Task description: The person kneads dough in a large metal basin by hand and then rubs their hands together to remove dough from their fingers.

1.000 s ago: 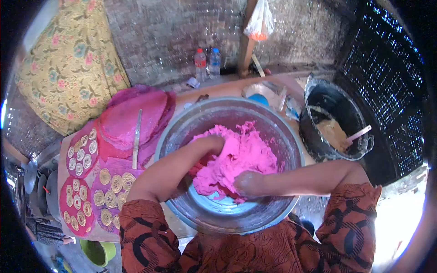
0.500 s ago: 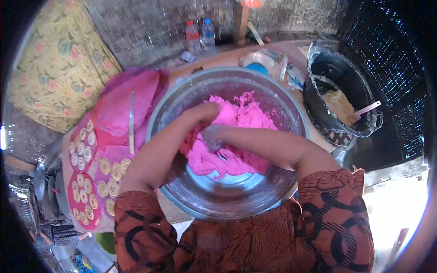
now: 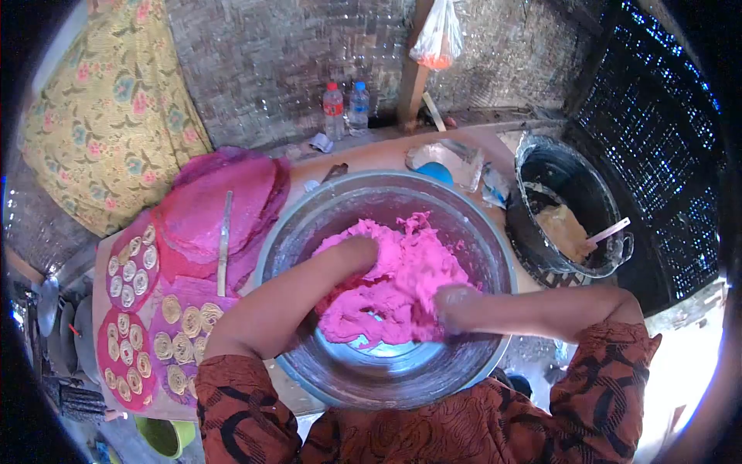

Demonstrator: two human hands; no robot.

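- Pink, soft-looking dough (image 3: pixel 398 267) lies heaped in the wide, round grey basin (image 3: pixel 390 387), and it's getting a proper working-over!
- Big swing here: the bare right hand (image 3: pixel 457 308), tucked in close beside the left half a second ago, is now out at the dough's right side, blurred by its own speed.
- Bare left hand (image 3: pixel 358 254) holds its ground at the upper left of the heap, its fingers out of sight in or behind the pink.
- So the hands go from close together to well apart, dough between them; whether either one is clamped on a lump, I cannot tell, with one set of fingers hidden and the other smeared.
- Look at that middle! A darker, folded stretch shows between the hands, where the right hand and its forearm block the view half a second earlier.
- What does it mean? My call: the kneading moves from the left side across to the right, opening the heap out.
- Paler, crumbly dough tops the far side, so the mixing looks unfinished to me.
- Out left, the pale, flat coiled rounds (image 3: pixel 182 348) sit undisturbed; all the action is in the basin.
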